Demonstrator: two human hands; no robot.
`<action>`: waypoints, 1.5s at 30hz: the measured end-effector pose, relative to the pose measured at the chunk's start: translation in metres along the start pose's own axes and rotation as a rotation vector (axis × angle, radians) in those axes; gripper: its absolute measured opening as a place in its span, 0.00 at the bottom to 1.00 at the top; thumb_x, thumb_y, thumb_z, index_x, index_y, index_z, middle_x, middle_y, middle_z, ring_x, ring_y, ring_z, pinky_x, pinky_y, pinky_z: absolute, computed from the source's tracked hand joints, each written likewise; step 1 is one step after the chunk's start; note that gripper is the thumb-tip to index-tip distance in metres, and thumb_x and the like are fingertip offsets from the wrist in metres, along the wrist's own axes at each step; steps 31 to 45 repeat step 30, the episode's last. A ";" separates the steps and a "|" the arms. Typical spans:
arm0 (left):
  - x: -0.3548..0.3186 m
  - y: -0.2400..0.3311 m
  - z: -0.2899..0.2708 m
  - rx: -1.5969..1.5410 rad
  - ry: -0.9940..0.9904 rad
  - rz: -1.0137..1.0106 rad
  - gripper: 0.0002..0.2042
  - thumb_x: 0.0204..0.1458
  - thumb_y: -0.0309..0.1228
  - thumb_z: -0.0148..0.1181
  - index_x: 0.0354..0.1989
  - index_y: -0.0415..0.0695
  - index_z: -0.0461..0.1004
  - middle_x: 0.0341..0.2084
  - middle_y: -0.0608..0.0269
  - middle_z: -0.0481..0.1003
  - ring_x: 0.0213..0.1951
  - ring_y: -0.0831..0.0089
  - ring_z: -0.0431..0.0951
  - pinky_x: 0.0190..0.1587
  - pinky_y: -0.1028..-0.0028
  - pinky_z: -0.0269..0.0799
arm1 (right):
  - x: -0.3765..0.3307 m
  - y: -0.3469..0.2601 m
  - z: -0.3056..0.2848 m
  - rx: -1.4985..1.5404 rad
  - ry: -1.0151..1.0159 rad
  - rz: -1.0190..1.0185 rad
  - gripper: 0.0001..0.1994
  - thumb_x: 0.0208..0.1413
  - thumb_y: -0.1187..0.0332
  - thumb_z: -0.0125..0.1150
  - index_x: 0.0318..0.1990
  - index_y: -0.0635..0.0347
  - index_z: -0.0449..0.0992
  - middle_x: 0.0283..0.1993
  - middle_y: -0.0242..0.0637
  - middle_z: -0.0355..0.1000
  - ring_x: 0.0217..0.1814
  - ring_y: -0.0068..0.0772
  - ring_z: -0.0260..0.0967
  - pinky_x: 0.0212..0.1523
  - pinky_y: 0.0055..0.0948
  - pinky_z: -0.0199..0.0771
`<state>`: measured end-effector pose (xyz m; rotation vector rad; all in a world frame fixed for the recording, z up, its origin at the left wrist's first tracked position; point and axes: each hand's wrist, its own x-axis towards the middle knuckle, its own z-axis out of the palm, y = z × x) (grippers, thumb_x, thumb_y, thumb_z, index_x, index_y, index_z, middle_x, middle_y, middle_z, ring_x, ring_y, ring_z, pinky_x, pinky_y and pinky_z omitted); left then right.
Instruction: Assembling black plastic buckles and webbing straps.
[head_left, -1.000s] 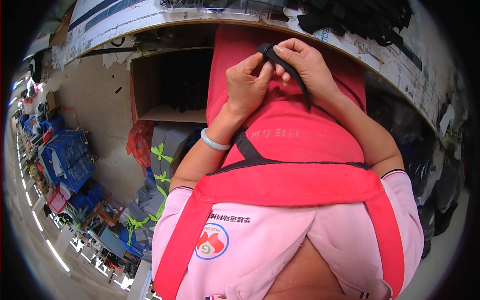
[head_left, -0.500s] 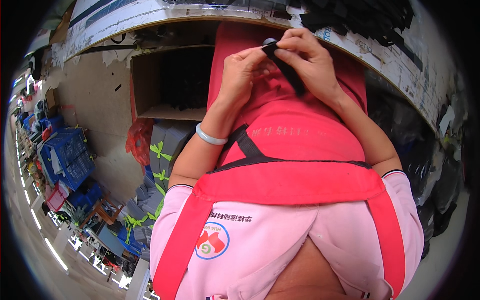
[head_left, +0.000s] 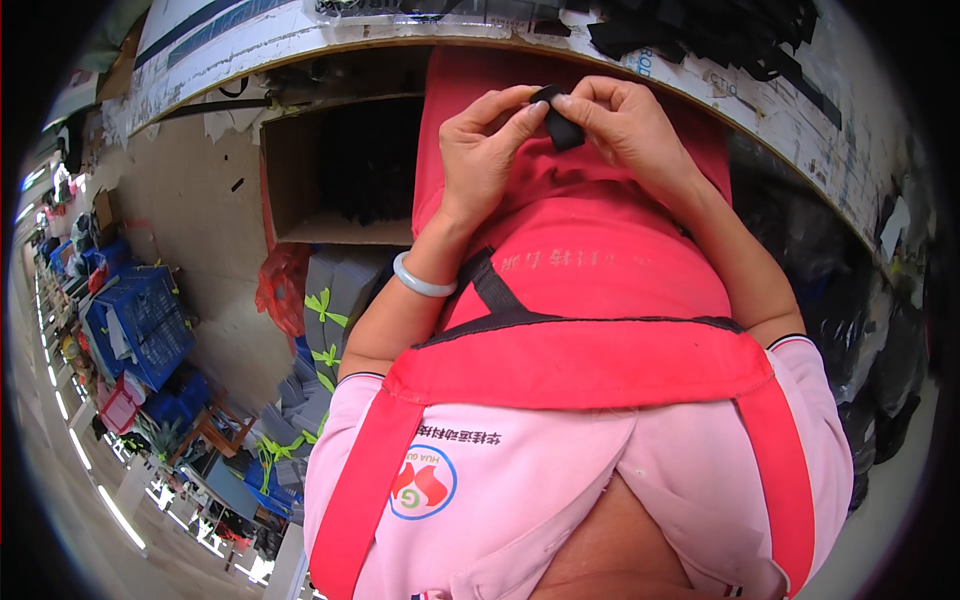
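Note:
A short black fabric strap [head_left: 564, 130] is held up between my two hands, above the red apron [head_left: 600, 290] over my lap. My left hand [head_left: 482, 150] pinches its upper left end between thumb and fingers. From the other side my right hand [head_left: 630, 130] grips the same strap near its top. The lower part of the strap hangs down between the hands. Whether a small fitting is under my fingertips cannot be seen.
A worktable edge [head_left: 400, 50] curves across the top, with a heap of black straps [head_left: 700, 40] on it at the right. Below stands a cardboard box [head_left: 300, 180] with dark contents. Grey bundles tied with green strips [head_left: 325, 310], a red plastic bag [head_left: 280, 285] and blue crates [head_left: 145, 325] are at the left.
Both hands have come slightly nearer to me. The strap, which hung long and slanting to the right, now shows as a shorter piece, and the round shiny spot at its top no longer shows.

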<state>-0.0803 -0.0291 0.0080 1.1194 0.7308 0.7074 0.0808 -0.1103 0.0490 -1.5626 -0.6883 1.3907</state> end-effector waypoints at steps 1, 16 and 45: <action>0.001 0.000 -0.003 0.038 -0.029 0.082 0.08 0.51 0.19 0.62 0.40 0.35 0.78 0.34 0.63 0.78 0.36 0.77 0.77 0.40 0.82 0.73 | 0.003 0.003 -0.002 0.007 -0.014 -0.040 0.12 0.60 0.60 0.59 0.31 0.59 0.75 0.17 0.22 0.62 0.15 0.10 0.54 0.16 0.15 0.50; -0.010 0.014 -0.011 0.233 -0.221 0.298 0.08 0.49 0.15 0.61 0.38 0.37 0.79 0.38 0.65 0.70 0.38 0.79 0.71 0.39 0.82 0.68 | 0.004 0.008 -0.005 -0.036 0.065 -0.188 0.10 0.59 0.63 0.61 0.38 0.61 0.76 0.28 0.24 0.70 0.26 0.13 0.64 0.25 0.15 0.64; -0.032 0.082 -0.097 0.683 -0.166 -0.267 0.10 0.47 0.19 0.62 0.39 0.41 0.80 0.35 0.61 0.76 0.39 0.68 0.78 0.43 0.76 0.73 | 0.032 0.018 0.009 -0.201 -0.121 -0.225 0.06 0.57 0.66 0.63 0.38 0.57 0.76 0.28 0.23 0.70 0.28 0.11 0.64 0.29 0.15 0.65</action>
